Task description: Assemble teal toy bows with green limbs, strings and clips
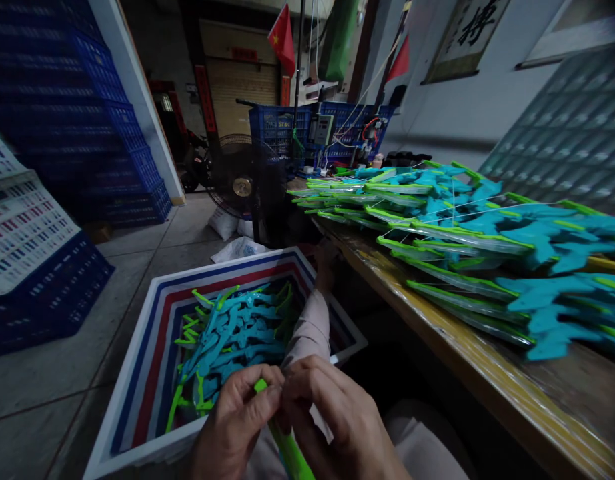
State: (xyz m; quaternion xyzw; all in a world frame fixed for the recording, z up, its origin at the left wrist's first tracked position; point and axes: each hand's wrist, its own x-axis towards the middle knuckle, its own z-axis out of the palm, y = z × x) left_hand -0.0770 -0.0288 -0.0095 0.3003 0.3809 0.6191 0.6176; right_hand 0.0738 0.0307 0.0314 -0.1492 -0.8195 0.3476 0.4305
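Observation:
Close to the camera, my left hand [240, 413] pinches the top end of a bright green plastic toy piece [291, 453] between thumb and forefinger. My right hand [337, 407] is closed against the same piece just to the right, its fingertips bent in by my left thumb. Some teal shows low on the piece; its lower end runs out of the picture. Beyond my hands stands a white-rimmed crate [160, 303] with blue and red striped lining. Teal and green toy bows [242, 327] lie heaped inside it.
More teal and green strung toy bows [452, 227] are piled on a wooden table [467, 363] at right. A pale-sleeved limb [312, 327] crosses the crate's right side. Behind stand a black fan [242, 187] and blue crates [282, 127]; more blue crates [122, 133] are stacked left.

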